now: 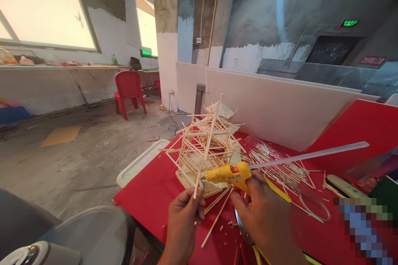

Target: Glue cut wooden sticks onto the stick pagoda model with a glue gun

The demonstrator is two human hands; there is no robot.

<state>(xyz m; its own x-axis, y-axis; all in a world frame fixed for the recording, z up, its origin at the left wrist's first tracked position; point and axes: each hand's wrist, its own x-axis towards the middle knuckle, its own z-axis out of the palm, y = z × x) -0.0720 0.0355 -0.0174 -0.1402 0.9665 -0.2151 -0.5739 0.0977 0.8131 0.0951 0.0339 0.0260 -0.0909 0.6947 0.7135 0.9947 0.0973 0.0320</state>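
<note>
My left hand (pixel 183 215) pinches the lower end of a thin wooden stick (pixel 209 140), which slants up across the front of a model building made of sticks (pixel 192 165). In my right hand (pixel 264 211) is a yellow hot glue gun (pixel 228 175), its nozzle at the stick just above my left fingertips. A long translucent glue stick (pixel 311 155) juts out from the gun's back. The model has an open frame over a slatted base, and a pointed stick roof (pixel 221 109) rises behind it. Loose sticks (pixel 217 217) lie below the gun.
Many sticks in clear plastic (pixel 273 157) lie on the red tabletop (pixel 139 198), right of the model. Tools with red and yellow handles sit partly under my right wrist. A grey round stool (pixel 93 232) stands left; white boards (pixel 264 99) stand behind. A red chair (pixel 129 91) is farther off.
</note>
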